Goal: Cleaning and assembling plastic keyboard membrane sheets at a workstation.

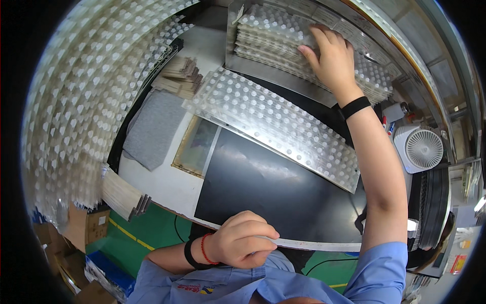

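At the far side of the bench my right hand [331, 58] reaches over a stack of clear plastic sheets [268, 43] covered in white round bumps. Its thumb stands away from the bent fingers, and the fingertips touch or hover just over the top of the stack; which, I cannot tell. The stack sits in a metal tray [298, 83]. My left hand [243, 239] is curled closed by the bench's front edge, with nothing showing in its fingers. Between the hands another dotted clear sheet or thin pile of sheets [283, 121] lies slanted across a black mat [268, 187].
Tall stacks of similar dotted sheets [76, 111] fill the left side. Near them are a folded grey cloth [154, 129] and bundles of pale strips [121, 192]. A small white fan [422, 149] stands at the right. Cardboard boxes [91, 228] sit on the green floor.
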The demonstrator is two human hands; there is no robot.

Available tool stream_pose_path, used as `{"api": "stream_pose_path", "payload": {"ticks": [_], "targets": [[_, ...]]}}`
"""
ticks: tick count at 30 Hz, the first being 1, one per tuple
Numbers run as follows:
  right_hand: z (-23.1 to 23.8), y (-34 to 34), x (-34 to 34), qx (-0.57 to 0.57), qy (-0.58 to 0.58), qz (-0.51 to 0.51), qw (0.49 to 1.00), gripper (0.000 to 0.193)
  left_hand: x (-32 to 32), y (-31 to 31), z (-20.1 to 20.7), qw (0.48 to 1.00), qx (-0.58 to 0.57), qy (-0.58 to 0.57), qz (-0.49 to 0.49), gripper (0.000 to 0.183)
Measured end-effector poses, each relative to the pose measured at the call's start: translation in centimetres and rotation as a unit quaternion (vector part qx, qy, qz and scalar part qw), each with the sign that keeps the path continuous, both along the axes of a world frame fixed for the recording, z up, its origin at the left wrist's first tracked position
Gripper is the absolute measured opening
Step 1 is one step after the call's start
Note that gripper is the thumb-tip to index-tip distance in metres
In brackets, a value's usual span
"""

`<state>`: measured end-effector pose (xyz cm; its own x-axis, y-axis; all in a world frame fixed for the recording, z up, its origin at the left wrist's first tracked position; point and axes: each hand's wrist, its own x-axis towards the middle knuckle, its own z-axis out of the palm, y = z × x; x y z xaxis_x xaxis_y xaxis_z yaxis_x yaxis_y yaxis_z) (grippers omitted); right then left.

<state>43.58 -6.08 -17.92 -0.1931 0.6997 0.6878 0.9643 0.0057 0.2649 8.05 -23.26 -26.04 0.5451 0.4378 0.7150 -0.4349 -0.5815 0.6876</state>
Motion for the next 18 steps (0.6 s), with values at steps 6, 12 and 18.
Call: {"api": "stream_pose_path", "payload": {"ticks": [6, 12, 18], "targets": [[0.2, 0.1, -0.6, -0.007, -0.004, -0.034, 0.999, 0.055, 0.1, 0.0, 0.1, 1.000, 0.005, 0.003, -0.002, 0.021], [1.8, -5.6, -4.5, -0.050, 0.063, 0.062, 0.995, 0.051, 0.0, 0.0, 0.1, 1.000, 0.003, 0.012, -0.001, 0.021], [3.4, -16.9, -4.3, -0.333, 0.400, -0.121, 0.845, 0.051, 0.0, 0.0, 0.1, 1.000, 0.021, 0.016, 0.007, 0.018]]}}
